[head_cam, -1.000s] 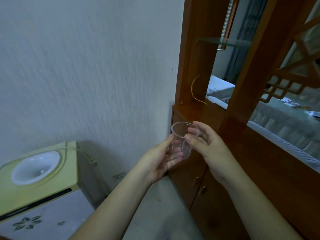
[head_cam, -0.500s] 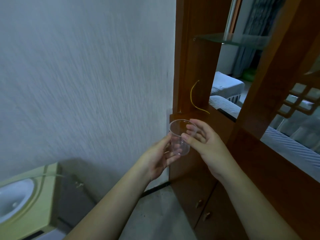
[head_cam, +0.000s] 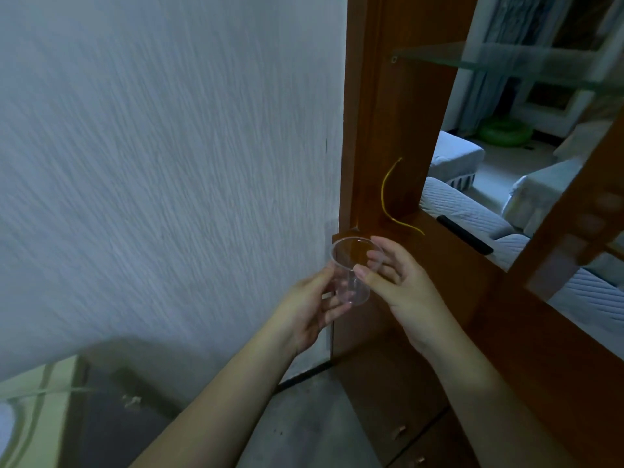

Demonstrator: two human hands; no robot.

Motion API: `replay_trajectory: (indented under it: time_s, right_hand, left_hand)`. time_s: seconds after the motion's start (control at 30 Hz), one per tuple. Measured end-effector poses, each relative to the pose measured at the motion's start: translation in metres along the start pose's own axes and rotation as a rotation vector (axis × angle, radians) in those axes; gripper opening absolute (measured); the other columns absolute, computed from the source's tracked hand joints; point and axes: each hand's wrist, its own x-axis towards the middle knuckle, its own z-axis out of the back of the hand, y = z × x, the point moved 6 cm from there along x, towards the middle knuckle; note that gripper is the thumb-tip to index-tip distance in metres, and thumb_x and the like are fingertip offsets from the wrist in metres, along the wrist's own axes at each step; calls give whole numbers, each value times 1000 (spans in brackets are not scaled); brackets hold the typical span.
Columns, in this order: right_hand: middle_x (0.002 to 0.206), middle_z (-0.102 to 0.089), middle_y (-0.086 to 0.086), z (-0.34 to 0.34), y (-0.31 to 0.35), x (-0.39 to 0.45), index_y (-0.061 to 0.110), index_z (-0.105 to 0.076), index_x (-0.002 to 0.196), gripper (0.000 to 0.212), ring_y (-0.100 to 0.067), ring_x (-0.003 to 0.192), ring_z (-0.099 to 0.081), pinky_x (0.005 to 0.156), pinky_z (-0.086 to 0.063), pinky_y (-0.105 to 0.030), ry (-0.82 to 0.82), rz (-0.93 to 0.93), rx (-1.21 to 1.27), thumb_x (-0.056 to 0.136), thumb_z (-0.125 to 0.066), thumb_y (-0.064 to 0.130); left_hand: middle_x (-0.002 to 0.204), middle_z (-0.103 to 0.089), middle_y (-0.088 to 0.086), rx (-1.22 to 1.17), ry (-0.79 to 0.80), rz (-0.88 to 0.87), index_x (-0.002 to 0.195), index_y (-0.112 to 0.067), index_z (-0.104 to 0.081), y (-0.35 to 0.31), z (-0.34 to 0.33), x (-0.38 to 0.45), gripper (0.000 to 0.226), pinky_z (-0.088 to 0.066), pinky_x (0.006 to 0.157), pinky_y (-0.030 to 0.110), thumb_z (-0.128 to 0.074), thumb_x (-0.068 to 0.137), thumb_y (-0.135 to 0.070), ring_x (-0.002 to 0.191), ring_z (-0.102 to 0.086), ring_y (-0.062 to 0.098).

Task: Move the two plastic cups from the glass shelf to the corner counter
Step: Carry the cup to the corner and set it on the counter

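A clear plastic cup (head_cam: 351, 271) is held upright in mid-air between both hands, just in front of the wooden counter's corner (head_cam: 435, 241). My left hand (head_cam: 310, 309) grips its lower wall from the left. My right hand (head_cam: 398, 282) pinches its rim from the right, thumb in front and fingers over the opening. Whether this is one cup or two nested ones I cannot tell. The glass shelf (head_cam: 499, 59) sits higher at the upper right and looks bare.
A textured white wall (head_cam: 169, 163) fills the left. A yellow wire (head_cam: 388, 197) hangs above the counter's back corner. Wooden cabinet doors (head_cam: 405, 417) stand below. A pale green appliance (head_cam: 30, 407) is at the lower left. Covered sofas (head_cam: 466, 211) show beyond the divider.
The view has swung up and to the right, so the appliance slid out to the lower left and the glass shelf dropped lower in frame. Both hands keep the cup, now closer to the counter.
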Motion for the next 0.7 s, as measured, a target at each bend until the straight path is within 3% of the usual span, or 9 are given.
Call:
replay_trajectory:
  time_s: [0.13,0.27,0.33,0.47,0.6,0.7]
  right_hand:
    - [123,-52,25,-10,-11,26,59,-45,123,67,8,109,-53,74,-50,-19,-52,-19,-35,63,-74,61]
    - [118,-56,27,-23,-17,50,67,-48,112,60,7,107,-56,72,-51,-20,-143,-59,-26,62,-77,55]
    - [119,-56,24,-29,-19,60,67,-49,109,60,2,109,-56,70,-52,-21,-217,-72,-12,60,-79,51]
    - [128,-52,16,-35,-23,74,67,-47,109,61,-4,115,-52,81,-51,-27,-323,-85,-21,59,-78,49]
    - [122,-54,19,-34,-28,82,62,-46,114,64,-1,111,-54,65,-52,-17,-364,-99,-14,62,-79,44]
    - [121,-53,21,-28,-37,89,57,-45,123,67,0,109,-54,63,-51,-14,-394,-117,-38,67,-79,43]
  left_hand:
    - [100,-78,9,-5,65,28,116,-7,-68,-10,12,35,36,-60,74,31,-58,95,-35,98,-73,26]
    - [102,-78,9,30,164,52,118,-8,-65,-26,24,70,35,-60,77,32,-56,97,-34,99,-73,25]
    - [100,-78,7,50,219,63,117,-8,-64,-35,27,85,33,-60,74,30,-54,99,-33,96,-74,23]
    - [99,-78,6,98,311,85,119,-7,-63,-45,31,113,30,-59,72,28,-53,100,-29,96,-74,21]
    - [104,-77,7,139,368,99,122,-9,-63,-41,29,136,30,-59,80,32,-52,101,-29,101,-72,22]
    - [113,-75,4,200,405,97,122,-15,-64,-35,25,150,31,-56,89,34,-53,100,-33,106,-70,17]
